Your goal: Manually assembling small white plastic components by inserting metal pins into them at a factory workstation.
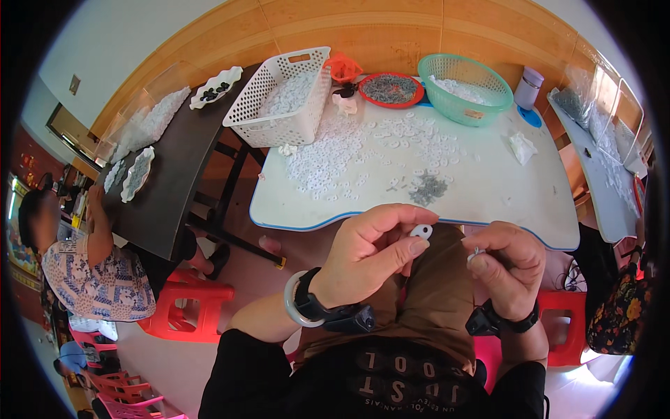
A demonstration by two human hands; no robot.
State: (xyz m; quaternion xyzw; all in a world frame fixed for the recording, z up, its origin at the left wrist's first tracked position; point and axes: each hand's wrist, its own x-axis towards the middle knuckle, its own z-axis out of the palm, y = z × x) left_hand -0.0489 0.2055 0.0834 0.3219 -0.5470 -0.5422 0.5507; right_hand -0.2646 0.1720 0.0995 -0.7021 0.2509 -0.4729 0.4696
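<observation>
My left hand (359,258) is raised just past the near edge of the white table (509,192), over my lap. Its thumb and fingers pinch a small white plastic piece with a dark hole (421,231). Slightly to the right, my right hand (515,269) is closed in a pinch on a tiny greyish piece (476,253), too small to name. The two hands are apart. On the table lie a wide spread of small white plastic pieces (324,157) and, closer to me, a little heap of small grey pieces (427,188).
Along the table's far side stand a white basket (255,133), a red tray (391,105) of grey pieces, a green basket (481,117) and a lilac bottle (528,87). A person (98,283) sits at a dark table (164,181) on the left. Red stools (188,307) stand nearby.
</observation>
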